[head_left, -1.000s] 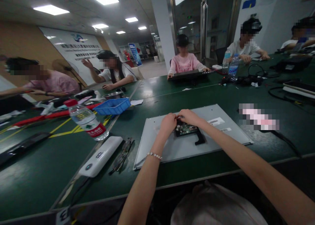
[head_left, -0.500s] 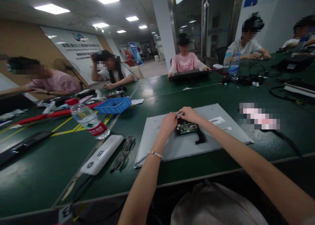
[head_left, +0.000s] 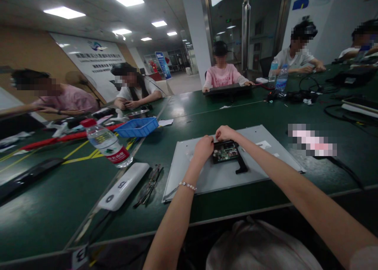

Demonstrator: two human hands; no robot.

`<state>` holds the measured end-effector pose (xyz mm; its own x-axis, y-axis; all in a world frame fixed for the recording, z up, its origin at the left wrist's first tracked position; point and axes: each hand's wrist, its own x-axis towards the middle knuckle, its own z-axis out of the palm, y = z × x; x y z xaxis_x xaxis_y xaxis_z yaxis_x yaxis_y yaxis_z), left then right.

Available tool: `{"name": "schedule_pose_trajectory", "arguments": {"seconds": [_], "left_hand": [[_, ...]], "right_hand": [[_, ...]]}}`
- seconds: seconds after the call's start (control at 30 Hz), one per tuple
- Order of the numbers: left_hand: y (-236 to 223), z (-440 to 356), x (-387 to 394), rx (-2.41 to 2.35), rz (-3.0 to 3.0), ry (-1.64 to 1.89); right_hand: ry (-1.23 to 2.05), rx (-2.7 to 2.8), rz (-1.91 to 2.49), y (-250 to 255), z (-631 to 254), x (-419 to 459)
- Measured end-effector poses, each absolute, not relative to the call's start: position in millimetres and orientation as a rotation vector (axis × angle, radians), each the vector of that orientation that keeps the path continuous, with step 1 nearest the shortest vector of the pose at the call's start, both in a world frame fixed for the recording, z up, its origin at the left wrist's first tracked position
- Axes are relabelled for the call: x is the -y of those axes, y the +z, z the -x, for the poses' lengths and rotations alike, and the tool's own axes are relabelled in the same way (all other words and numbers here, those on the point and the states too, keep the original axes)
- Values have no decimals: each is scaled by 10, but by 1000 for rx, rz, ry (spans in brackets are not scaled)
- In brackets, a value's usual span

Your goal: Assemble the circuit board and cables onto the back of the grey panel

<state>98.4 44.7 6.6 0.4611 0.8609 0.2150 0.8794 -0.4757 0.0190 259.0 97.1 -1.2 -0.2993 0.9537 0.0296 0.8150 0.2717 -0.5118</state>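
Observation:
A flat grey metal-backed panel [head_left: 189, 171] lies on the table in front of me. On its middle sits a green circuit board [head_left: 226, 155] in a black plastic frame, with a black arm [head_left: 242, 166] reaching toward me. My left hand [head_left: 204, 148] is closed at the frame's left far corner; its fingertips are partly hidden, so what they pinch is unclear. Just above the frame's far edge, my right hand [head_left: 225, 133] is bent with fingers pinched together. Anything between those fingers is too small or hidden to make out.
Left of the panel lie folded glasses [head_left: 149, 185], a white power bank [head_left: 124, 186] with a cable, a water bottle [head_left: 109, 144] and a blue tray [head_left: 137, 127]. A blurred-out object [head_left: 313, 140] with a black cable is at right. Several people sit around the green table.
My right hand has lifted slightly off the frame's far edge, showing more of the board. My left hand stays nearly in place. A person at the left lowered a raised hand.

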Motion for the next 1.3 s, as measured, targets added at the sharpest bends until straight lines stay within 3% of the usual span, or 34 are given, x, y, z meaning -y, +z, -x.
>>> {"name": "schedule_pose_trajectory", "arguments": {"seconds": [0.57,0.87,1.3], "left_hand": [[81,-1000,-418,1623,2553,-292],[151,-1012,-370,1606,2474,-318],[190,-1005,-365,1523,2515,-409]], "right_hand": [[370,2251,1664,100,-3145,-621],[672,2251,1692,19,-3619,14],[665,2059,1664,-43,-3690,15]]}}
